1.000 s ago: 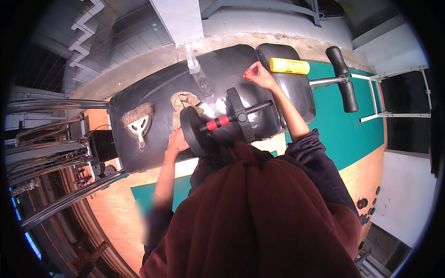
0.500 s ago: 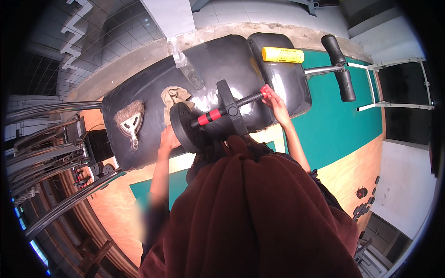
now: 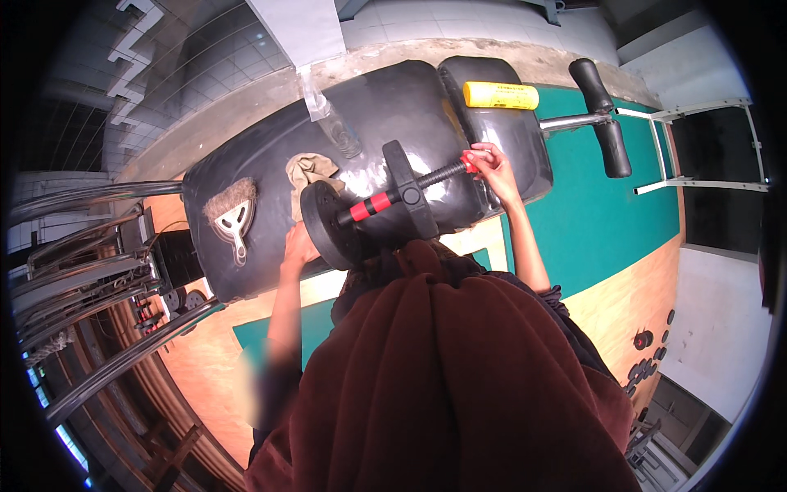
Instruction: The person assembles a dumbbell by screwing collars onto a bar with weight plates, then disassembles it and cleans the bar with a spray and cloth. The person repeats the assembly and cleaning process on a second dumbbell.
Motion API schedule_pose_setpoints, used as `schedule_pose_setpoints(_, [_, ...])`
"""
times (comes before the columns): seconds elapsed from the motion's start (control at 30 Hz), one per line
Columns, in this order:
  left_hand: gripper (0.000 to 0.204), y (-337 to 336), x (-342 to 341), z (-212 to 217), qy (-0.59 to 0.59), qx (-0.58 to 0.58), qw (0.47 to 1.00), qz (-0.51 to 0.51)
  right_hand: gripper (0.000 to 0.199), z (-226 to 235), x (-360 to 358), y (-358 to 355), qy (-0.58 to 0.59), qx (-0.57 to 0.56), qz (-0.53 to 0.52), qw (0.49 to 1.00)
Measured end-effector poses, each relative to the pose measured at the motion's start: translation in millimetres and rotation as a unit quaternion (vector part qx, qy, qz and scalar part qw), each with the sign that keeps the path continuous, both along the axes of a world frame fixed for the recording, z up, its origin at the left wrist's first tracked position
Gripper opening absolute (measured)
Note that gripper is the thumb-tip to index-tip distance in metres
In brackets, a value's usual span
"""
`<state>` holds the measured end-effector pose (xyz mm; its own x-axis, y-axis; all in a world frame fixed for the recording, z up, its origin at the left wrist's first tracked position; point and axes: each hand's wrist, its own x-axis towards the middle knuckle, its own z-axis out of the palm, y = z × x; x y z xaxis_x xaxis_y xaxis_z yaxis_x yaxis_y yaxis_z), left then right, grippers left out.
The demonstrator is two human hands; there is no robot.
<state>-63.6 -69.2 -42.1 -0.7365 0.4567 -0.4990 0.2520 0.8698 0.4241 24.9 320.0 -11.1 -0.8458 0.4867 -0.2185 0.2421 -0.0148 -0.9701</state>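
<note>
Fingers of the right hand [image 3: 489, 166] close around the red collar [image 3: 467, 162] at the dumbbell [image 3: 385, 199] bar's end, while the left hand [image 3: 297, 246] presses flat, fingers spread, on the outer plate [image 3: 321, 223]. If the collar works loose, the plate by those fingers could slide off onto the worktop [image 3: 270, 176]. The person's head hides the dumbbell's near side and the left fingertips.

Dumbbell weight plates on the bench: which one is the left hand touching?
The left hand rests against the outer plate at the bar's left end; the other plate sits mid-bar, nearer the right hand.
</note>
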Motion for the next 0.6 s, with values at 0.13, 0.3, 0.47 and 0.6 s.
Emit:
schedule_pose_setpoints(0.13, [0.042,-0.7,1.1,-3.9,0.041,0.031,0.999,0.010,0.035,8.3,7.7,13.7,-0.102,-0.006,0.046,0.994])
schedule_pose_setpoints(0.3, [0.045,-1.3,-0.2,-4.2,0.020,0.014,1.000,0.017,0.040,2.3,13.2,30.2,-0.112,-0.016,0.154,0.981])
schedule_pose_setpoints(0.47, [0.052,-0.3,-4.1,0.2,0.002,0.008,1.000,0.007,0.042,-10.5,8.9,25.1,-0.160,0.055,0.101,0.980])
schedule_pose_setpoints(0.6, [0.045,1.3,-3.3,1.8,0.029,0.032,0.999,0.016,0.040,-8.4,9.4,25.1,-0.037,0.038,0.085,0.995])
